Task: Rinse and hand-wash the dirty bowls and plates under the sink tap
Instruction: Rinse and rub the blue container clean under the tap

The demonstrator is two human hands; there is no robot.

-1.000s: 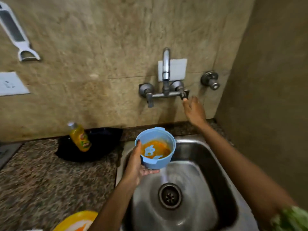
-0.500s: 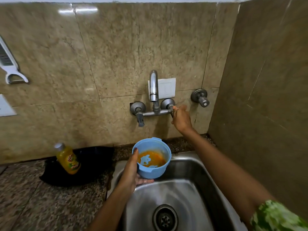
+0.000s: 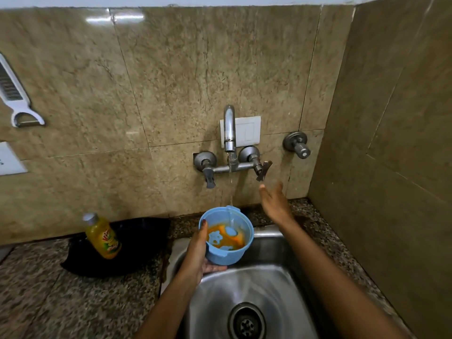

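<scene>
Water now runs from the tap [image 3: 229, 129] into the blue bowl [image 3: 226, 237], and the right hand [image 3: 275, 201] has left the tap lever [image 3: 263, 170] — fingers loosely spread, holding nothing, just below it. Left hand [image 3: 197, 253] grips the orange-smeared bowl over the sink [image 3: 269, 277], thumb inside the rim. Left of the sink stands a dish-soap bottle [image 3: 104, 237].

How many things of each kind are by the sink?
Bowls: 1, the blue bowl
Bottles: 1, the yellow bottle
Spouts: 1, the tap spout
Tap handles: 3, at and
Peelers: 1, the white peeler
Hands: 2, the left hand and the right hand
Total: 9
</scene>
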